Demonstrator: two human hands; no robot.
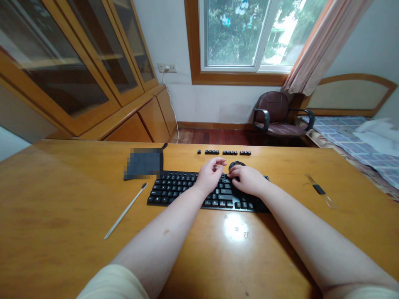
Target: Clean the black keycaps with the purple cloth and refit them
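Head view: black keyboard [174,187] lying flat on a yellow-brown wooden desk [187,257]; every place below taken from the keyboard. Left hand [209,176] above its middle, fingers half curled, narrow gap showing between fingers and thumb; cannot tell whether anything small is held. Right hand [247,179] over its right part, palm down, fingers bent and bunched; cannot tell if they grip. Fingertips partly cover a round black object [237,164] just beyond the keyboard's far edge.

Farther beyond the keyboard, near the desk's far edge: a row of loose black keycaps [230,153], one alone, then three groups. At its far left corner: dark pouch [145,162], surface blurred into blocks. Left of it: slim brush [126,210], pale handle slanting, dark bristle end nearest the keys. Well to its right: wire tool [318,189] with black middle. Past the desk beyond: maroon armchair [276,112].
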